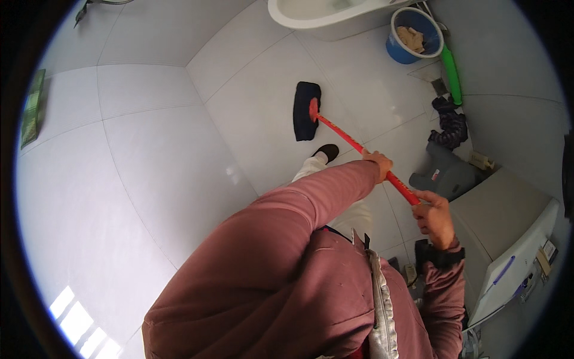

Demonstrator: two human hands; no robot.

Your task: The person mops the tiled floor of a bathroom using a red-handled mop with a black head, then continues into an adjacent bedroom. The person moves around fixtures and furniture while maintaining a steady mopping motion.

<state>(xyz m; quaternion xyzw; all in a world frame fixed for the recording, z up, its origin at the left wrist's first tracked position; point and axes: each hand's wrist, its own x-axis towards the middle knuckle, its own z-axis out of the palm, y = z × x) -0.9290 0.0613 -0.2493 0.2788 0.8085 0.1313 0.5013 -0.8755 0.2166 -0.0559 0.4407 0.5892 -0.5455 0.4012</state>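
Note:
A mop with a red pole (343,131) slants across the space before me. Its dark, flat mop head (303,114) rests on the pale tiled floor (251,89), just beyond my dark shoe (331,152). My left hand (380,166) is wrapped around the middle of the pole. Higher up, near the pole's upper end, my right hand (434,216) grips it with the fingers curled and the thumb side up. A black band (441,256) circles my right wrist.
A white bathroom fixture (309,20) with a rounded rim stands ahead. Right of it is a blue bucket (401,49) holding beige cloth. Along the right wall are a long green plastic object (452,76), dark crumpled fabric (450,123), a grey plastic item (448,172) and a cabinet (502,211).

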